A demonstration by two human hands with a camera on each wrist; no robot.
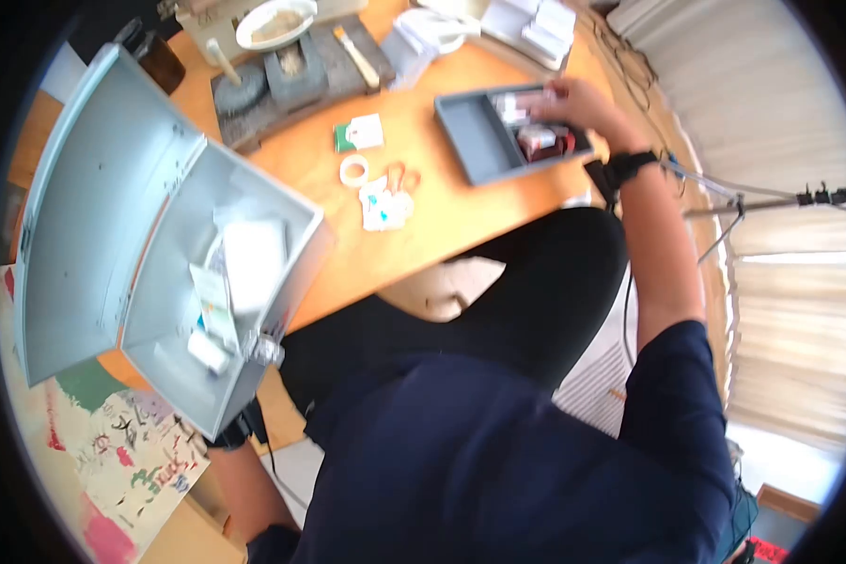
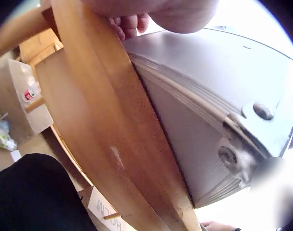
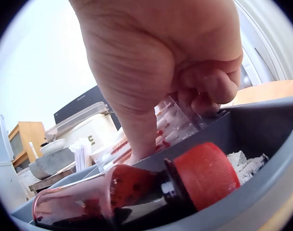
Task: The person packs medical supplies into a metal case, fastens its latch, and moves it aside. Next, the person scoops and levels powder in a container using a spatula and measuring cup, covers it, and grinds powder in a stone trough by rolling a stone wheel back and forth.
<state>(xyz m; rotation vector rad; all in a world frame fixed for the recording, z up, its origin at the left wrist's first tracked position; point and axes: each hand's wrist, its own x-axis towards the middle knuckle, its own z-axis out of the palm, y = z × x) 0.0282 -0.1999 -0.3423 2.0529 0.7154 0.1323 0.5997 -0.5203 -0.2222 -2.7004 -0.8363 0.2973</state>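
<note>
My right hand (image 1: 578, 105) reaches into a shallow grey tray (image 1: 479, 155) at the table's right side. In the right wrist view, its thumb and curled fingers pinch a clear plastic packet (image 3: 177, 120) with red-and-white contents. Just in front of it in the tray lies a dark red bottle (image 3: 132, 192) with a red cap. At the left stands a pale grey metal box (image 1: 296, 221), lid up, with packets and white items inside. My left hand (image 2: 156, 12) is at this box's side beside the table edge; its grip is mostly out of frame, so I cannot tell what it holds.
A tape roll (image 1: 354, 170), a green-and-white packet (image 1: 359, 133) and a crumpled white packet (image 1: 385, 207) lie mid-table. Behind them is a dark board (image 1: 254, 122) with stone pieces and a brush (image 1: 355, 56). A white bowl (image 1: 274, 23) and a brown jar (image 1: 155, 58) stand at the back.
</note>
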